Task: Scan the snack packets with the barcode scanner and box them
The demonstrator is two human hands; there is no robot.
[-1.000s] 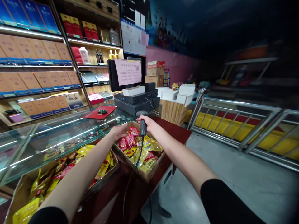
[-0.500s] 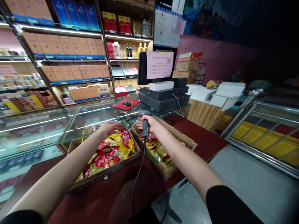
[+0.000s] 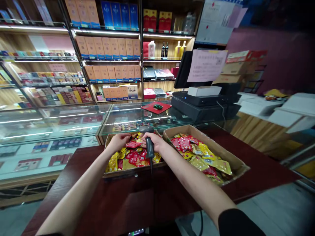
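My right hand (image 3: pixel 154 141) is closed around the grip of a dark barcode scanner (image 3: pixel 149 148), whose head points away over the left box and whose cord hangs down. Just left of it, my left hand (image 3: pixel 119 141) has its fingers curled at the edge of a red snack packet (image 3: pixel 133 144), seemingly pinching it; the fingertips are partly hidden. That packet lies over other red and yellow snack packets (image 3: pixel 135 158) in an open cardboard box (image 3: pixel 118 173). To the right, a second cardboard box (image 3: pixel 233 177) holds more red, yellow and gold packets (image 3: pixel 199 162).
Both boxes stand on a dark red tabletop (image 3: pixel 118 203). Behind is a glass display counter (image 3: pixel 73 121) with a red mat (image 3: pixel 150 107) bearing a dark green object (image 3: pixel 157 107). A monitor (image 3: pixel 183 70) and black cash drawer (image 3: pixel 194 106) stand back right. Stocked shelves (image 3: pixel 110 60) line the wall.
The view has turned left. My left hand has lowered from above the packets and curled at a red one. The scanner in my right hand has moved over the left box.
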